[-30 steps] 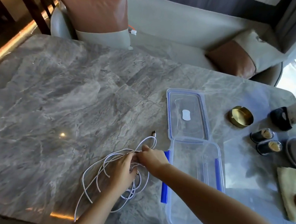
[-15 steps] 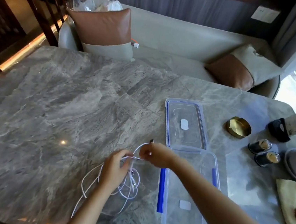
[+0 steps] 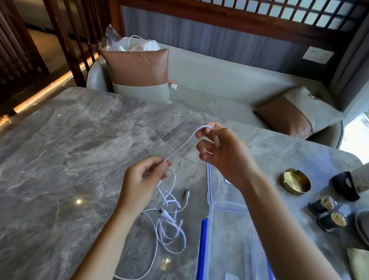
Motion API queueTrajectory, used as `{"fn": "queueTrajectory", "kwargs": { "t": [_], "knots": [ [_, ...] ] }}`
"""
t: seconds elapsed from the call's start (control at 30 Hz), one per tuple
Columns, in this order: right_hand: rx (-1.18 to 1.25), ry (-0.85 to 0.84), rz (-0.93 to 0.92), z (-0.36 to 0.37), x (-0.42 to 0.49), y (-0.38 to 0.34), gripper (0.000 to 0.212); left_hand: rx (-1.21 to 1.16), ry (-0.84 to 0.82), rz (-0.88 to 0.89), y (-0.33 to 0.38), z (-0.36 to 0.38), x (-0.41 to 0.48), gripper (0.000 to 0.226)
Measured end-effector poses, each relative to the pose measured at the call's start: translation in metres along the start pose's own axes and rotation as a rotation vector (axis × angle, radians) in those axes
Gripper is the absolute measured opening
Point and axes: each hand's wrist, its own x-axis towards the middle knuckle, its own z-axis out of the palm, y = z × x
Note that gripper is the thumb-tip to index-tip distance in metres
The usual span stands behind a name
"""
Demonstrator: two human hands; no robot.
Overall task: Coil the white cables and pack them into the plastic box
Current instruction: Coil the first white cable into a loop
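A white cable (image 3: 171,227) lies in a loose tangle on the marble table (image 3: 51,160), left of the clear plastic box (image 3: 233,247) with blue clips. My left hand (image 3: 144,181) pinches a strand above the tangle. My right hand (image 3: 222,154) is raised higher and holds the same cable, which bends over its fingertips. A taut stretch runs between both hands. The box's lid (image 3: 208,176) is mostly hidden behind my right arm.
A brass ashtray (image 3: 294,181), two small dark jars (image 3: 328,213), a black holder (image 3: 345,185) and a yellow cloth (image 3: 367,277) sit on the right. A sofa with cushions (image 3: 140,71) and a plastic bag with more white cables (image 3: 132,44) stands behind the table.
Both hands have lifted off the table with the cable, the right one rising up and away, stretching a length between them. The camera has tilted up.
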Motion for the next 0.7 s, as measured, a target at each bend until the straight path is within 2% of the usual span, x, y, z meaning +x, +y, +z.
{"fn": "queueTrajectory", "kwargs": {
  "t": [0.13,0.27,0.43,0.5,0.57,0.63,0.7],
  "knots": [
    [-0.19,-0.017,0.017,0.007,-0.003,0.011,0.029,-0.126,0.138,-0.051,0.007,0.004,0.0,0.024],
    [-0.411,-0.138,-0.018,0.011,-0.015,0.027,0.014,-0.186,0.255,-0.097,0.009,0.006,0.001,0.02],
    [-0.418,-0.23,-0.009,0.022,-0.027,0.037,0.011,-0.205,0.295,-0.083,0.008,0.006,-0.005,0.021],
    [-0.387,-0.239,-0.02,0.026,-0.03,0.044,0.016,-0.227,0.289,-0.102,0.008,0.008,-0.009,0.022],
    [-0.339,-0.207,-0.046,0.029,-0.031,0.05,0.021,-0.316,0.254,-0.185,0.006,0.013,-0.013,0.022],
    [-0.254,-0.107,-0.082,0.031,-0.031,0.057,0.017,-0.398,0.199,-0.286,0.003,0.015,-0.02,0.022],
    [-0.199,0.013,-0.109,0.032,-0.031,0.066,0.011,-0.42,0.12,-0.307,0.0,0.015,-0.029,0.018]
  ]
}}
